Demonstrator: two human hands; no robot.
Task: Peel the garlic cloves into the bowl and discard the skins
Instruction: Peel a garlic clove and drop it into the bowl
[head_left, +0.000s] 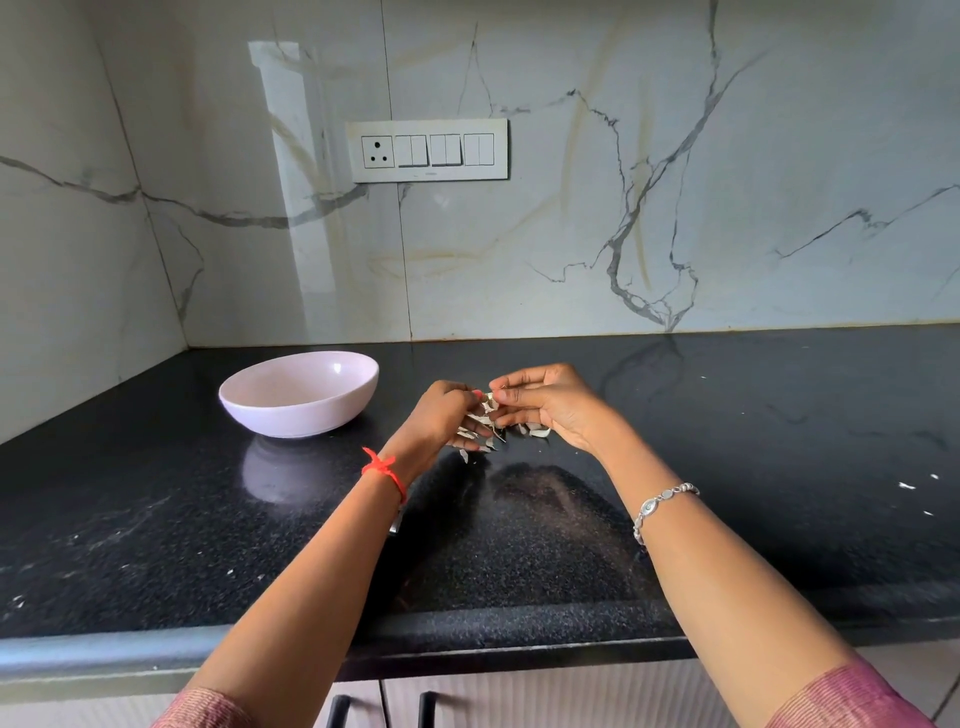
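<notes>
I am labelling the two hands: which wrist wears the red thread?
The left wrist, on the bowl's side, wears the red thread; the right wrist has a silver bracelet instead. The left hand and right hand both pinch the garlic.

Home kitchen: black granite counter (727, 415), marble-look backsplash (571, 234), switch panel (428, 150), cabinet handles (338, 709).

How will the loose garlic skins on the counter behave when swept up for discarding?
Probably very light and floppy: the garlic skins look like thin curled flakes. They may scatter or slide on the glossy countertop; stray bits lie far right.
</notes>
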